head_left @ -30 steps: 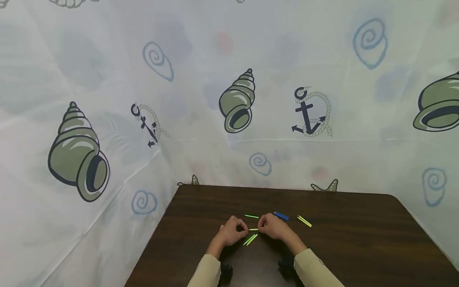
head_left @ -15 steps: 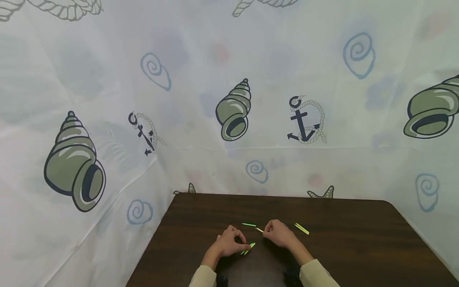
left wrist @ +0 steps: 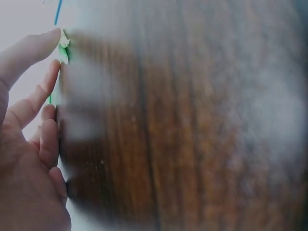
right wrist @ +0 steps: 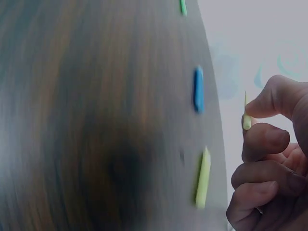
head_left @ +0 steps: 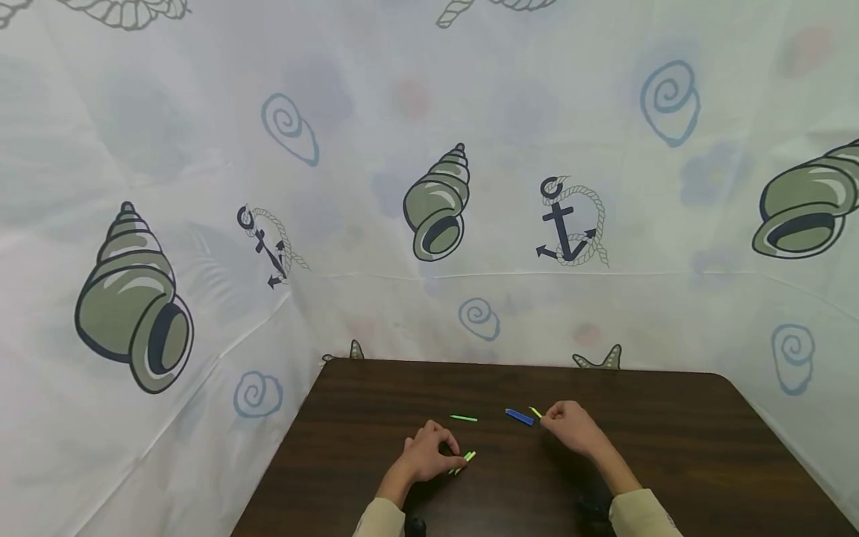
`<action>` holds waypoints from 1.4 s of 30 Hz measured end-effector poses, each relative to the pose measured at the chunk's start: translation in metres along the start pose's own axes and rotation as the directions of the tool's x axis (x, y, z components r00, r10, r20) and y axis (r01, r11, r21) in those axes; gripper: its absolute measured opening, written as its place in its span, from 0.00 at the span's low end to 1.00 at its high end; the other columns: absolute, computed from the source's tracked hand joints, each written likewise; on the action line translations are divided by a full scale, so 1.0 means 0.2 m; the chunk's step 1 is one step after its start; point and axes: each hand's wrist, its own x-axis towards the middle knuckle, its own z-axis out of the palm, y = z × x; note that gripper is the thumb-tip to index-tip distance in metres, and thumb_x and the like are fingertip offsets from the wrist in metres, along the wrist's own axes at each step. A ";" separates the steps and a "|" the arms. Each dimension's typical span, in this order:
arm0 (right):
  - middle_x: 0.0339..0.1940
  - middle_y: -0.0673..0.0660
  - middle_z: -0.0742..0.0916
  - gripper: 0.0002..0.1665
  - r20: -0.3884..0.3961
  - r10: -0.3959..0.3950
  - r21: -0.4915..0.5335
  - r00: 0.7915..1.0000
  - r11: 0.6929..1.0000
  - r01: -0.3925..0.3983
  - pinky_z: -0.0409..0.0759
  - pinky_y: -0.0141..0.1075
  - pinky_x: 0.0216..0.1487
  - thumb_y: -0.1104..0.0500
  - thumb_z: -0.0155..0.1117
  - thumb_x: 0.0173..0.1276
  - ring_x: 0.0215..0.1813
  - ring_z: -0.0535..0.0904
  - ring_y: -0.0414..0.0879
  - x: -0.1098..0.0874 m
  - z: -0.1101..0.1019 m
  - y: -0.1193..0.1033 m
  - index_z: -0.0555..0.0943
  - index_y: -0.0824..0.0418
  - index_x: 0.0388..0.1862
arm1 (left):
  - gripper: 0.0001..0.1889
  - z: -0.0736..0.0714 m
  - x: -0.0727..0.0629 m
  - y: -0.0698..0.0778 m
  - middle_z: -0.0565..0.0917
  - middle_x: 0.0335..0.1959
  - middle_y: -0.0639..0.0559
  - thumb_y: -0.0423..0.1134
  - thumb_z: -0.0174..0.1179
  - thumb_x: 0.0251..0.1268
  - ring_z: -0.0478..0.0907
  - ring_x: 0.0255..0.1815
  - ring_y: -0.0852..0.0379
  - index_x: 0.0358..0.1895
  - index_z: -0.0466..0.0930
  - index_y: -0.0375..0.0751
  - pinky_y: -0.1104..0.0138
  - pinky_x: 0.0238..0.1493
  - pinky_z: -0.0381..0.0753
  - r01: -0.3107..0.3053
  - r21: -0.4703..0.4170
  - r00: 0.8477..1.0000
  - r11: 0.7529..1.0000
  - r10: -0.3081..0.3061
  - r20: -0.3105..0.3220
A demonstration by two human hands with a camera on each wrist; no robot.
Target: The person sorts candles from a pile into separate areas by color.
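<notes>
My left hand (head_left: 428, 453) has its thumb and forefinger at a little bunch of bright green sticks (head_left: 467, 459) on the brown table. In the left wrist view the ends of these green sticks (left wrist: 64, 48) show between the thumb and forefinger tips. Further right, my right hand (head_left: 573, 425) pinches a thin yellow stick (right wrist: 247, 120) between thumb and forefinger, held above the table, its other fingers curled. Just left of that hand lies a blue stick-like piece (head_left: 520, 417). Another yellow stick (right wrist: 203, 178), with one pointed end, lies on the table below the right hand, hidden in the head view.
A single green stick (head_left: 464, 418) lies further back on the table (head_left: 671, 447), between the two hands. Behind and to the left hangs a white cloth (head_left: 376, 112) printed with shells and anchors. A dark device (head_left: 416, 526) sits under the left wrist.
My right hand has moved to the right with the yellow stick, past the blue piece. My left hand has come down to the green sticks and stayed there. The head view has tilted slightly.
</notes>
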 end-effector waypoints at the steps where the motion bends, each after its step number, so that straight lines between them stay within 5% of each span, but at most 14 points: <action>1: 0.34 0.56 0.84 0.09 -0.011 0.007 -0.005 1.000 1.000 -0.007 0.71 0.40 0.33 0.60 0.66 0.72 0.31 0.73 0.47 0.00 -0.03 0.02 0.85 0.66 0.41 | 0.15 0.00 0.00 0.00 0.73 0.53 0.54 0.62 0.74 0.65 0.71 0.55 0.46 0.34 0.82 0.62 0.46 0.55 0.61 0.003 0.001 1.000 1.000 -0.003 0.004; 14: 0.25 0.54 0.79 0.14 -0.023 0.101 -0.042 0.995 0.994 -0.102 0.69 0.39 0.30 0.62 0.62 0.76 0.25 0.68 0.45 0.01 -0.23 0.31 0.88 0.72 0.36 | 0.13 0.02 0.02 -0.02 0.72 0.52 0.55 0.58 0.75 0.66 0.71 0.56 0.46 0.33 0.81 0.62 0.44 0.54 0.60 0.020 -0.019 1.000 1.000 -0.020 0.013; 23: 0.18 0.48 0.71 0.18 -0.026 0.086 -0.042 0.996 0.995 -0.087 0.68 0.39 0.31 0.62 0.62 0.74 0.22 0.64 0.42 0.01 -0.22 0.33 0.79 0.60 0.21 | 0.11 0.00 -0.01 0.03 0.74 0.52 0.51 0.56 0.68 0.73 0.72 0.54 0.46 0.34 0.83 0.58 0.46 0.52 0.62 -0.018 0.033 0.999 0.999 0.019 -0.027; 33: 0.34 0.55 0.84 0.14 -0.028 0.127 -0.116 0.991 0.985 -0.130 0.71 0.41 0.36 0.56 0.65 0.74 0.34 0.75 0.48 0.00 -0.24 0.25 0.88 0.67 0.41 | 0.08 0.00 0.00 0.05 0.75 0.53 0.50 0.50 0.65 0.77 0.73 0.54 0.45 0.36 0.84 0.57 0.47 0.51 0.61 -0.037 0.062 0.998 0.997 0.040 -0.052; 42: 0.42 0.59 0.89 0.17 -0.019 0.153 -0.144 0.988 0.978 -0.154 0.77 0.47 0.42 0.53 0.64 0.75 0.40 0.81 0.51 -0.01 -0.23 0.27 0.89 0.65 0.46 | 0.08 -0.01 -0.03 0.10 0.75 0.53 0.49 0.48 0.62 0.80 0.73 0.55 0.45 0.39 0.85 0.53 0.45 0.52 0.63 -0.015 0.058 0.999 0.998 0.016 -0.032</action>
